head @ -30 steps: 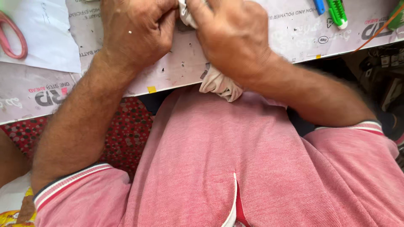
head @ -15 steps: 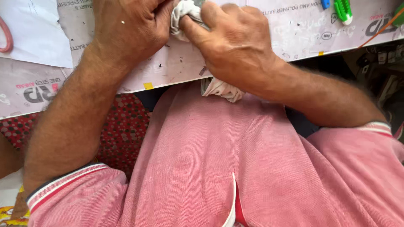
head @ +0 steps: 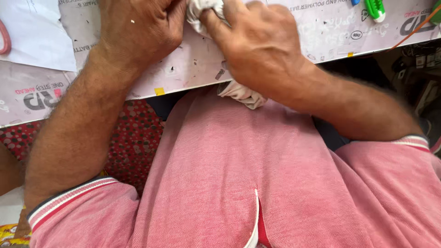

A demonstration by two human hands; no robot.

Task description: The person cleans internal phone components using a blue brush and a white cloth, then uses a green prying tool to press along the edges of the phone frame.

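Observation:
Both hands meet at the top of the head view over a pale printed work board [head: 193, 73]. My left hand [head: 140, 30] and my right hand [head: 259, 50] are both closed on a crumpled white cloth [head: 202, 11] that bunches between the fingers. A loose end of the same cloth [head: 241, 94] hangs below my right hand, over the board's near edge and onto my pink shirt. The fingertips and the top of the cloth are cut off by the frame's upper edge.
A green tool [head: 375, 9] and a blue item [head: 355, 2] lie at the top right of the board, with an orange cord [head: 415, 30] beyond. A white paper sheet [head: 32, 36] and a red loop [head: 4, 39] lie at the top left. Red dotted fabric [head: 133, 138] shows below the board.
The view has shifted so both hands sit higher and a little left in the frame. The hands keep kneading the white cloth, which now shows more between the fingers.

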